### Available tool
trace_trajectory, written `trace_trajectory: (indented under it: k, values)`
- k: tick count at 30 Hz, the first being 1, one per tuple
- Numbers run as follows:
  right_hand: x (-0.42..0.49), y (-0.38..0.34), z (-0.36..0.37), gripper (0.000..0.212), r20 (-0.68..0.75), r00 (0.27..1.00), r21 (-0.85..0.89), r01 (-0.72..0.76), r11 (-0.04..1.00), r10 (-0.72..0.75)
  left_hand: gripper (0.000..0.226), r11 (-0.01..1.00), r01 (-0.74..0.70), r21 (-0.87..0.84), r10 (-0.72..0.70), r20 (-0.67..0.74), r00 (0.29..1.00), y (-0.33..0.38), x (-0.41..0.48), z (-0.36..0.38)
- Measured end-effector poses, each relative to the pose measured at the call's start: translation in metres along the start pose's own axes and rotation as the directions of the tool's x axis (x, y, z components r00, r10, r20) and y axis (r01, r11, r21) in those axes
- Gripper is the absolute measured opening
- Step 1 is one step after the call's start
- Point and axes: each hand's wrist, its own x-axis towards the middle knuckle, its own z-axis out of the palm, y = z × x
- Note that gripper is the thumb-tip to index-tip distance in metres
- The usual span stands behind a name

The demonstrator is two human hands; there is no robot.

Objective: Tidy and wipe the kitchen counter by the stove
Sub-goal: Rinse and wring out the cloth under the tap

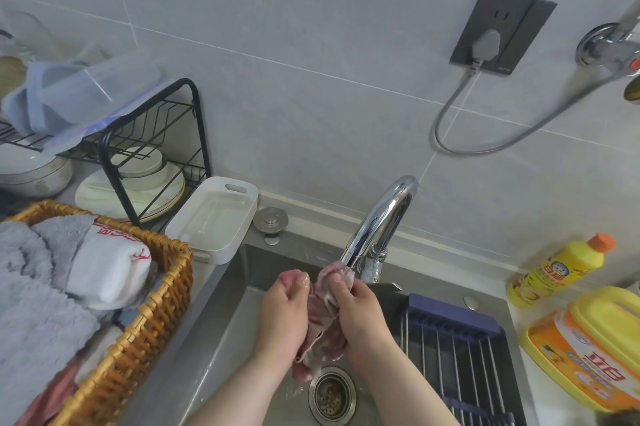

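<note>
Pink cloth [323,332] held in a closed two-handed grip under the tap [381,217], over the sink [214,339].
The cloth is clutched by the curled fingers of the left hand [284,307] and pinched at its top by the right hand [358,313]. Its long axis runs from the spout down toward the drain [332,394]. One cloth, one tap and two yellow bottles [554,276] are counted. Parts of the cloth are hidden by the hands, and the larger bottle is cut off at the frame edge.
</note>
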Motion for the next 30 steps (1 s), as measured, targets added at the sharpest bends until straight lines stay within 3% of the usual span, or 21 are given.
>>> trace_trajectory:
  k: [3, 5, 7, 10, 12, 16, 19, 23, 25, 27, 30]
  values:
    - [0.0, 0.003, 0.007, 0.037, -0.059, 0.997, 0.008, -0.051, 0.999, 0.051, 0.044, 1.0, -0.006, -0.025, 0.006, -0.019, 1.0, 0.007, -0.002, -0.006]
    - [-0.001, 0.003, 0.007, 0.052, -0.118, 0.99, -0.028, -0.075, 0.997, 0.071, 0.048, 1.0, -0.001, -0.025, 0.002, 0.026, 1.0, 0.006, -0.002, -0.008]
    - [-0.001, 0.003, 0.003, 0.059, -0.138, 0.989, -0.054, -0.056, 0.997, 0.049, 0.038, 1.0, 0.01, -0.019, -0.008, 0.117, 0.993, 0.001, -0.002, -0.009]
    - [0.0, 0.005, -0.005, 0.041, -0.075, 0.997, 0.038, -0.028, 0.999, 0.031, 0.018, 0.985, 0.114, -0.13, -0.086, 0.204, 0.975, -0.009, -0.001, -0.013]
    - [-0.004, 0.005, -0.011, 0.016, -0.016, 0.999, 0.159, -0.042, 0.986, 0.045, 0.026, 0.915, 0.271, -0.298, -0.185, 0.288, 0.94, -0.009, -0.003, -0.015]
    - [-0.008, 0.014, -0.023, 0.019, 0.038, 0.982, 0.387, -0.184, 0.904, 0.183, 0.023, 0.755, 0.494, -0.431, -0.298, 0.446, 0.844, 0.0, -0.004, -0.012]
    - [-0.019, 0.019, -0.033, 0.015, 0.005, 0.979, 0.415, -0.186, 0.891, 0.202, 0.034, 0.607, 0.598, -0.524, -0.343, 0.506, 0.791, 0.001, -0.003, -0.004]
    - [-0.031, 0.024, -0.045, 0.036, 0.069, 0.988, 0.257, -0.151, 0.955, 0.137, 0.032, 0.704, 0.516, -0.487, -0.316, 0.436, 0.843, 0.009, -0.006, 0.005]
    - [-0.032, 0.027, -0.048, 0.03, 0.054, 0.995, 0.217, -0.091, 0.972, 0.081, 0.02, 0.7, 0.519, -0.491, -0.31, 0.446, 0.84, 0.014, -0.007, 0.008]
    - [-0.03, 0.032, -0.052, 0.034, 0.024, 0.999, 0.251, -0.046, 0.967, 0.042, 0.017, 0.699, 0.512, -0.499, -0.338, 0.4, 0.852, 0.019, -0.005, 0.011]
    - [-0.032, 0.032, -0.054, 0.033, -0.013, 1.0, 0.348, -0.009, 0.938, 0.015, 0.017, 0.78, 0.428, -0.457, -0.309, 0.314, 0.898, 0.019, 0.0, 0.014]
